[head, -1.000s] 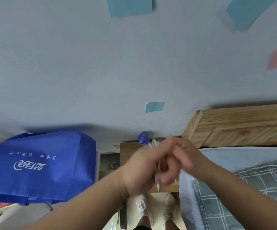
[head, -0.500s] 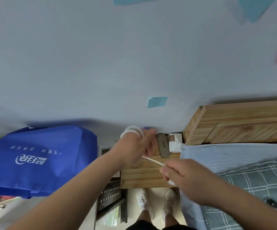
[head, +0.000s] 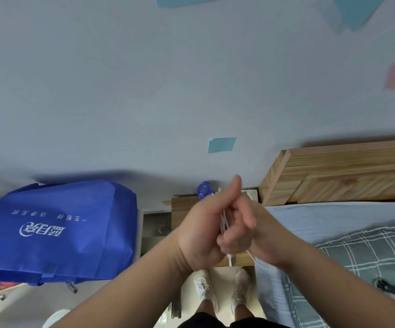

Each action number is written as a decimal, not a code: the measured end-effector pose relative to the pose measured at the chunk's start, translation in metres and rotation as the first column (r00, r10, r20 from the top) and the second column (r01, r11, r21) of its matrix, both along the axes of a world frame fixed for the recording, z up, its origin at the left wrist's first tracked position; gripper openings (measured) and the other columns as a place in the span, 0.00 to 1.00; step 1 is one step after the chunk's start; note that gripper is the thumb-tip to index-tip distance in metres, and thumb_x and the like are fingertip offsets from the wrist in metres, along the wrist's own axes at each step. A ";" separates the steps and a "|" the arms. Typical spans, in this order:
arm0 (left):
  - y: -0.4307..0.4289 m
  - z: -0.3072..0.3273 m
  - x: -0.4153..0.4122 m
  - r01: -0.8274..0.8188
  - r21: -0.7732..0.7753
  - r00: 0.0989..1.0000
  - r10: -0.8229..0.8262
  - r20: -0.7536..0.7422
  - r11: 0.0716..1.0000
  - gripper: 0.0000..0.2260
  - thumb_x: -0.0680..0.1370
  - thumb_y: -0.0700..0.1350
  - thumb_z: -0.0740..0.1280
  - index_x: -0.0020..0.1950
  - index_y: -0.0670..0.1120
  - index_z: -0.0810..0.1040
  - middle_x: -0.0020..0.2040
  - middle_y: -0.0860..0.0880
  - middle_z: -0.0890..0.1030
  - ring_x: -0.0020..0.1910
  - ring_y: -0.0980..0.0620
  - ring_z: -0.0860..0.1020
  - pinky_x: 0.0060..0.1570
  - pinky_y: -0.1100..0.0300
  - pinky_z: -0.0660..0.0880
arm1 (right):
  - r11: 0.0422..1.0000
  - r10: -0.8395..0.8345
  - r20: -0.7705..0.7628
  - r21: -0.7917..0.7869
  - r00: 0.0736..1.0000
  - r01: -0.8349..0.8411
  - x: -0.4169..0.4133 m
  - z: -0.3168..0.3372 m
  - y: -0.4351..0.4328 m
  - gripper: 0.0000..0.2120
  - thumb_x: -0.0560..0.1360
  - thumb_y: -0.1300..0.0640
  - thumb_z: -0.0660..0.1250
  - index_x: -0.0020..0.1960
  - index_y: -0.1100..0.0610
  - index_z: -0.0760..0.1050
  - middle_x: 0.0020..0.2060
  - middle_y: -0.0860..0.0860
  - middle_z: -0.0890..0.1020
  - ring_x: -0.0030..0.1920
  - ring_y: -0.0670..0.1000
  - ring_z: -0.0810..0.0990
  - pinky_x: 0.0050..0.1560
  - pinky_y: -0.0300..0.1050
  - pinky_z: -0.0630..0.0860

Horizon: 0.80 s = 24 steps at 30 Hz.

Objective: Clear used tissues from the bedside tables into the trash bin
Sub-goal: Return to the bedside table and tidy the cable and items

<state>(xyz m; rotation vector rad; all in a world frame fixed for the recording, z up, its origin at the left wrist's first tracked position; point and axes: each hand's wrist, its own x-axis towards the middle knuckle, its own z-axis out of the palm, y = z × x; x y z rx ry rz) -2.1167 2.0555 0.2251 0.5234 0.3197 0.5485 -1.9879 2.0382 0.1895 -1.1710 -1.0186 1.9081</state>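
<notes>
My left hand (head: 199, 229) and my right hand (head: 261, 229) are pressed together above the wooden bedside table (head: 182, 209). Both are closed on a thin white cable (head: 224, 221). Its strands show between the fingers, and one end (head: 229, 261) hangs below the fists. No tissue and no trash bin can be made out. My hands hide most of the table top.
A blue bottle cap (head: 204, 189) and a white box (head: 249, 193) stand at the table's back edge. A big blue bag (head: 56, 228) lies to the left. The bed with its wooden headboard (head: 334, 178) and checked blanket (head: 367, 254) is on the right. My shoes (head: 222, 290) are below.
Half a second ago my hands were apart with the cable stretched between them. They have come together again over the table and now cover the dark object and most of the white box.
</notes>
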 end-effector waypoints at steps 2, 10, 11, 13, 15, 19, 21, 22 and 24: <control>0.010 0.002 -0.003 -0.133 -0.033 0.991 0.133 -0.028 0.991 0.27 0.84 0.57 0.57 0.38 0.42 0.85 0.20 0.51 0.72 0.17 0.55 0.62 0.21 0.67 0.60 | 0.997 -0.028 0.033 -0.069 0.999 0.030 -0.014 -0.008 -0.013 0.12 0.69 0.42 0.65 0.29 0.44 0.80 0.23 0.45 0.74 0.24 0.46 0.71 0.24 0.39 0.67; 0.016 0.000 -0.024 -0.262 -0.022 0.933 0.247 -0.262 0.965 0.29 0.84 0.59 0.56 0.36 0.44 0.84 0.24 0.48 0.75 0.18 0.55 0.68 0.20 0.66 0.64 | 0.977 0.106 0.006 -0.185 0.994 -0.103 -0.011 -0.002 -0.031 0.15 0.83 0.45 0.64 0.42 0.47 0.81 0.28 0.49 0.74 0.24 0.47 0.65 0.25 0.38 0.67; 0.013 0.000 -0.024 -0.221 -0.040 0.952 0.207 -0.224 0.974 0.29 0.84 0.59 0.56 0.36 0.43 0.84 0.23 0.49 0.75 0.18 0.56 0.67 0.20 0.67 0.62 | 0.973 0.081 -0.048 -0.212 0.996 -0.089 -0.010 -0.001 -0.032 0.14 0.83 0.47 0.65 0.42 0.48 0.82 0.29 0.51 0.75 0.24 0.48 0.66 0.25 0.39 0.68; 0.008 0.002 -0.024 -0.117 -0.074 0.988 0.108 -0.108 0.990 0.29 0.84 0.59 0.56 0.36 0.42 0.84 0.22 0.50 0.75 0.17 0.56 0.64 0.20 0.66 0.59 | 0.949 0.005 -0.174 -0.311 0.985 -0.059 -0.008 -0.001 -0.032 0.12 0.82 0.52 0.68 0.42 0.50 0.84 0.30 0.54 0.76 0.24 0.50 0.66 0.26 0.42 0.68; 0.004 0.004 -0.022 -0.040 -0.095 0.999 0.039 -0.019 0.995 0.28 0.84 0.57 0.58 0.36 0.41 0.84 0.21 0.51 0.75 0.18 0.54 0.59 0.20 0.65 0.57 | 0.929 -0.060 -0.276 -0.368 0.959 -0.047 -0.007 -0.005 -0.034 0.10 0.79 0.51 0.70 0.41 0.54 0.83 0.30 0.54 0.75 0.24 0.49 0.67 0.26 0.43 0.67; 0.000 0.009 -0.019 -0.012 -0.145 1.000 0.011 -0.010 0.989 0.28 0.83 0.56 0.58 0.33 0.40 0.83 0.21 0.50 0.74 0.19 0.53 0.57 0.20 0.67 0.57 | 0.923 -0.178 -0.299 -0.382 0.937 0.054 -0.009 -0.016 -0.042 0.10 0.77 0.50 0.71 0.41 0.54 0.82 0.29 0.52 0.72 0.23 0.48 0.66 0.25 0.42 0.66; -0.001 0.008 -0.018 0.010 -0.143 0.999 -0.015 -0.035 0.990 0.27 0.83 0.55 0.58 0.34 0.40 0.84 0.22 0.48 0.76 0.17 0.54 0.62 0.21 0.69 0.61 | 0.929 -0.211 -0.274 -0.355 0.938 0.105 -0.008 -0.021 -0.046 0.08 0.76 0.51 0.73 0.41 0.53 0.82 0.30 0.52 0.70 0.23 0.47 0.65 0.24 0.40 0.66; -0.002 0.008 -0.019 0.033 -0.125 0.998 -0.040 -0.058 0.992 0.26 0.83 0.56 0.60 0.35 0.41 0.85 0.22 0.47 0.77 0.17 0.55 0.66 0.22 0.70 0.65 | 0.935 -0.213 -0.259 -0.334 0.942 0.120 -0.007 -0.022 -0.046 0.08 0.74 0.50 0.76 0.40 0.53 0.82 0.30 0.53 0.69 0.23 0.47 0.64 0.24 0.40 0.66; -0.001 0.009 -0.022 0.084 -0.087 0.993 -0.091 -0.074 0.993 0.24 0.83 0.56 0.64 0.37 0.40 0.85 0.25 0.46 0.79 0.20 0.55 0.74 0.25 0.69 0.71 | 0.953 -0.180 -0.264 -0.287 0.948 0.101 -0.004 -0.021 -0.046 0.13 0.69 0.46 0.81 0.40 0.53 0.81 0.30 0.53 0.69 0.23 0.47 0.64 0.24 0.39 0.66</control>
